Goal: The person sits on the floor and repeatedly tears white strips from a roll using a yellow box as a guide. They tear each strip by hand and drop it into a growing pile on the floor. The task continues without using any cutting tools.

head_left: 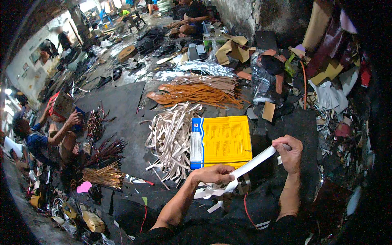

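Observation:
A flat white strip [255, 161] is stretched between my two hands, rising from left to right. My left hand [214, 174] is closed on its lower end, where more white strips [216, 191] bunch up below the fingers. My right hand [289, 153] pinches the upper end. Just beyond my hands lies a yellow box [226, 139] with a blue and white side band, its near edge partly covered by my left hand. Against the box's left side rests a tangled heap of off-white strips [171, 136].
Bundles of orange-brown strips [200, 94] and silvery strips [200, 67] lie farther back. At left, a co-worker [45, 141] holds a red box [60, 107] near dark strips [106, 153] and golden strips [104, 175]. Scraps [330, 96] pile up at right; another person [192, 18] sits behind.

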`<state>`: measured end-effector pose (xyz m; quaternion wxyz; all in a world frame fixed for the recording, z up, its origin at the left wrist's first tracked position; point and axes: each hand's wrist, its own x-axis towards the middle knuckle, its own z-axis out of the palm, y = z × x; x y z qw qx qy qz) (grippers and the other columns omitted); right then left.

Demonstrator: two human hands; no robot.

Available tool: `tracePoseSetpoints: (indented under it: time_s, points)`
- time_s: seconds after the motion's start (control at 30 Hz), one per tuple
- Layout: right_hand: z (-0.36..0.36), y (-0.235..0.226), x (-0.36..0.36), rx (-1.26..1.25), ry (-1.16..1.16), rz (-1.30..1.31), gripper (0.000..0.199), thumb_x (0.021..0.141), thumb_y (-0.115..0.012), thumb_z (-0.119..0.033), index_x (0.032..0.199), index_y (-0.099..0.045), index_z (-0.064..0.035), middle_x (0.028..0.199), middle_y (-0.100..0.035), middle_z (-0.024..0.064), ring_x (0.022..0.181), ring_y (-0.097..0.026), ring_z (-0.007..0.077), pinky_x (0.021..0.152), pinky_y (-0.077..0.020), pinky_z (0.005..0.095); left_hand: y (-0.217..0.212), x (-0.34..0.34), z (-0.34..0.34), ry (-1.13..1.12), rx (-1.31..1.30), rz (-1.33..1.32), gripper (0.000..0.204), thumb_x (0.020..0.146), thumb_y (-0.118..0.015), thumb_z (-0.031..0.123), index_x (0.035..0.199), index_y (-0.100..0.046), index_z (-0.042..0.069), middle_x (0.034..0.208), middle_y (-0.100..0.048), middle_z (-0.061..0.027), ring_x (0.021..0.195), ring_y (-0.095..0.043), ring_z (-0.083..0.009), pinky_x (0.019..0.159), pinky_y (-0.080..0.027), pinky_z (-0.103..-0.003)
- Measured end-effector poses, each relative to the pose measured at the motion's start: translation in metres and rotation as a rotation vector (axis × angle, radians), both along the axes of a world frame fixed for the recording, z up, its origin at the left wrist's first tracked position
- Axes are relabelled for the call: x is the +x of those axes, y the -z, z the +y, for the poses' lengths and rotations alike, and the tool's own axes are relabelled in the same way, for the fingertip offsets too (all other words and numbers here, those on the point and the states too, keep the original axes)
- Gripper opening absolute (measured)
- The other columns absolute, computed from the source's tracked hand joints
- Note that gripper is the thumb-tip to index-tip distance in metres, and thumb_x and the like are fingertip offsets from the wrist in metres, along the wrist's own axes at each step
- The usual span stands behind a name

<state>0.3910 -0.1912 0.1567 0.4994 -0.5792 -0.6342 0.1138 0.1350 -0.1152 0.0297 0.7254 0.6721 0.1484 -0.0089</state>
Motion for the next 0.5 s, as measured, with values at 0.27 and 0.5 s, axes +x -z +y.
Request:
tracePoseSetpoints:
  time_s: [0.27,0.5]
  points:
    - [-0.006,0.016,0.028,-0.067,0.201,-0.153,0.017,0.079,-0.074,-0.016,0.078,-0.067,-0.0013,0.071,-0.062,0.0062,0.066,-0.059,0.0166,0.063,-0.0447,0.0285,-0.021,-0.006,0.012,-0.05,-0.057,-0.038,0.028,0.093,-0.06,0.035,0.095,-0.06,0.007,0.069,-0.053,0.006,0.06,-0.045,-0.0037,0.052,-0.036,-0.022]
    - [0.006,0.001,-0.01,-0.104,-0.068,-0.286,0.012,0.077,-0.073,-0.009,0.073,-0.065,-0.0018,0.069,-0.057,0.0091,0.064,-0.058,0.0218,0.059,-0.0456,0.0319,-0.028,0.0,-0.011,-0.249,0.166,-0.109,0.035,0.09,-0.063,0.03,0.111,-0.059,0.002,0.092,-0.063,-0.0032,0.083,-0.054,-0.0107,0.072,-0.046,-0.027]
